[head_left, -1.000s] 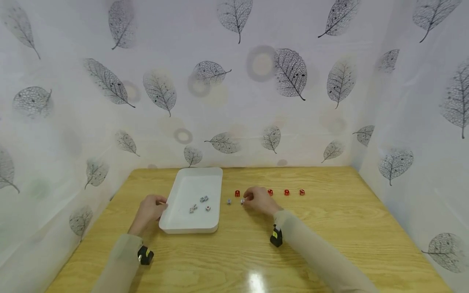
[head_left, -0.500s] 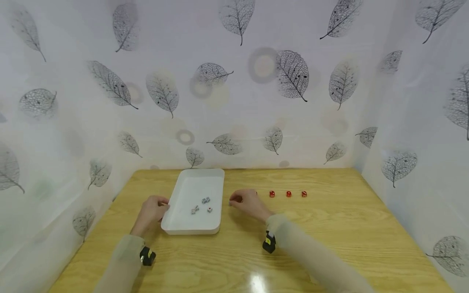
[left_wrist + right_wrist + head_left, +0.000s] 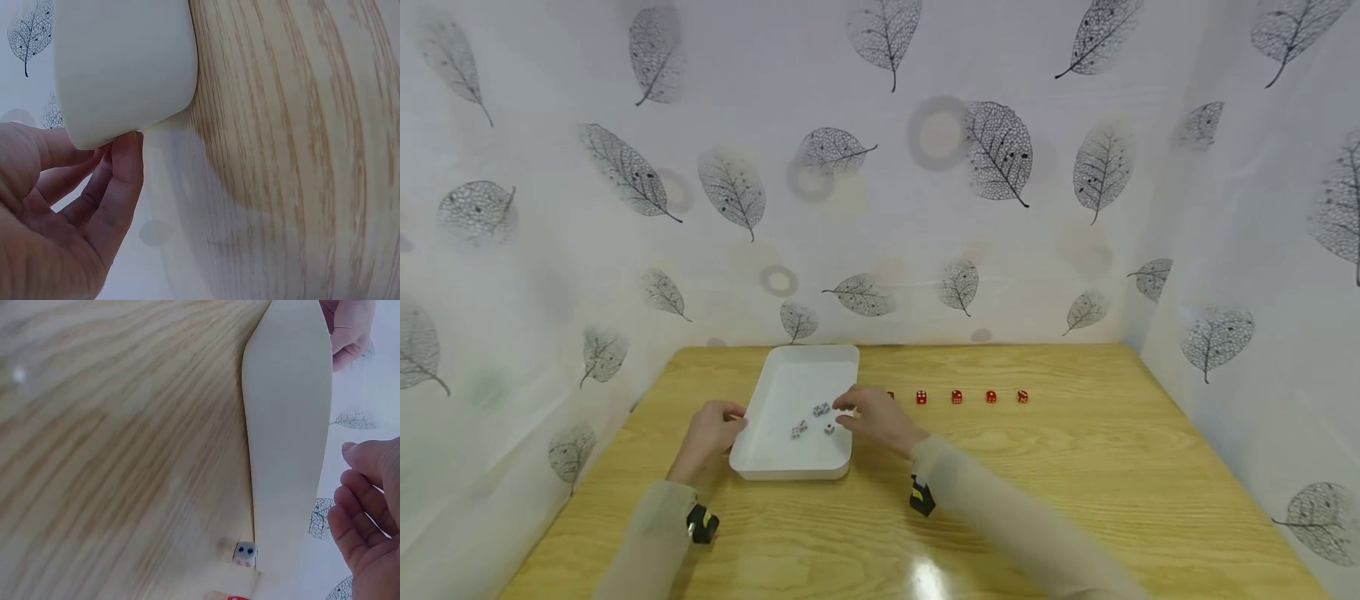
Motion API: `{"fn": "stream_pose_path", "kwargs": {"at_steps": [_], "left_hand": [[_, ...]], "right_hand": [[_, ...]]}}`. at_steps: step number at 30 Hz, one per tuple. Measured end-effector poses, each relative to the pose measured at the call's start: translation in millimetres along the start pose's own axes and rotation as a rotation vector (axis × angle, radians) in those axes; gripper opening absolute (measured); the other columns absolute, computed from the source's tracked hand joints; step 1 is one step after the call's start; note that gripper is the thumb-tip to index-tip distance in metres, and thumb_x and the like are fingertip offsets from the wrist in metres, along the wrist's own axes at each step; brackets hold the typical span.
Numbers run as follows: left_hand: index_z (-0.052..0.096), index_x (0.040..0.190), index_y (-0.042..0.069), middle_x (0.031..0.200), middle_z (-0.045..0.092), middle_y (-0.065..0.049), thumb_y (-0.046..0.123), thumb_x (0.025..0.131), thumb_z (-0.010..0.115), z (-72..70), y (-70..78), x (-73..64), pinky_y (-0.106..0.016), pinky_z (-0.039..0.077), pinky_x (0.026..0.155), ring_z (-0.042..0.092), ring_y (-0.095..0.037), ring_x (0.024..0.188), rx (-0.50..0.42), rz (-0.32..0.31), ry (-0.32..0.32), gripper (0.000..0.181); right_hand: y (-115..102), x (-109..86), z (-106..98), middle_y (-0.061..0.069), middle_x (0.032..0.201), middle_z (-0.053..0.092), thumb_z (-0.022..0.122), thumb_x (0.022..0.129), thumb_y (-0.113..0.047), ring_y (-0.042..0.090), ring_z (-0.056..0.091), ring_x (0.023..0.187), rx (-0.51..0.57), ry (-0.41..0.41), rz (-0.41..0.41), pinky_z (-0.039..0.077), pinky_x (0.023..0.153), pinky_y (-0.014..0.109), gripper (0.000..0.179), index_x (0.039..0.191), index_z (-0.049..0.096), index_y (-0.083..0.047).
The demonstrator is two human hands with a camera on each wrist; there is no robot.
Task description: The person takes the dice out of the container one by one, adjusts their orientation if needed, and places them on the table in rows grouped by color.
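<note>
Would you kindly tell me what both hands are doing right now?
Left hand: holding the edge of the white, rectangular, plastic-looking tray.
Right hand: open above the tray, nothing visible in it.

"Where does my head view look from?"

"I have it above the near side of the table (image 3: 1075,467), facing forward and down, far enough back to span the tabletop."

"And my wrist views?"

"Both close: left faces the left grip (image 3: 62,231) at the white tray (image 3: 125,69), right looks along its wall. All three share tray and left grip."
</note>
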State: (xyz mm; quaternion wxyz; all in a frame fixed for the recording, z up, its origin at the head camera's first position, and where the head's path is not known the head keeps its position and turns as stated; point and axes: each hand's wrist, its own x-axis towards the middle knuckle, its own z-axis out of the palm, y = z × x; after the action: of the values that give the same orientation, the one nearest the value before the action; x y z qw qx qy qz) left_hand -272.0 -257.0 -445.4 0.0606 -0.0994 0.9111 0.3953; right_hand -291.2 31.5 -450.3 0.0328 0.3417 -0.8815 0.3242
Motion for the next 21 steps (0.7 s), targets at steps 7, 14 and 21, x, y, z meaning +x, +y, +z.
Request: {"fn": "stream_pose_path", "kwargs": {"at_steps": [7, 14, 21], "left_hand": [[0.060, 0.119, -0.009, 0.108, 0.063, -0.023, 0.008, 0.095, 0.053, -0.5, 0.5, 0.0, -0.028, 0.051, 0.060, 0.060, -0.024, 0.083, 0.008, 0.010, 0.002, 0.030], [0.060, 0.121, -0.008, 0.109, 0.063, -0.023, 0.009, 0.096, 0.052, 0.2, 2.1, -1.8, -0.028, 0.050, 0.060, 0.061, -0.024, 0.083, 0.010, 0.024, 0.003, 0.031], [0.060, 0.121, -0.008, 0.110, 0.063, -0.023, 0.010, 0.096, 0.052, 0.4, -1.0, 0.0, -0.028, 0.051, 0.060, 0.062, -0.024, 0.084, 0.032, 0.030, 0.002, 0.031]], "right_hand": [[-8, 13.6, 12, 0.004, 0.109, 0.071, 0.071, 0.090, -0.014, 0.013, 0.065, 0.099, -0.078, -0.094, 0.010, 0.051, 0.086, 0.020, 0.027, 0.116, 0.071, -0.007], [-13, 20.7, 22, 0.001, 0.111, 0.070, 0.068, 0.092, -0.013, 0.012, 0.064, 0.101, -0.212, -0.179, 0.095, 0.051, 0.090, 0.023, 0.026, 0.118, 0.071, -0.013], [-18, 22.0, 31, 0.000, 0.107, 0.071, 0.061, 0.096, -0.012, 0.015, 0.064, 0.101, -0.360, -0.217, 0.113, 0.051, 0.092, 0.028, 0.020, 0.112, 0.073, -0.014]]}}
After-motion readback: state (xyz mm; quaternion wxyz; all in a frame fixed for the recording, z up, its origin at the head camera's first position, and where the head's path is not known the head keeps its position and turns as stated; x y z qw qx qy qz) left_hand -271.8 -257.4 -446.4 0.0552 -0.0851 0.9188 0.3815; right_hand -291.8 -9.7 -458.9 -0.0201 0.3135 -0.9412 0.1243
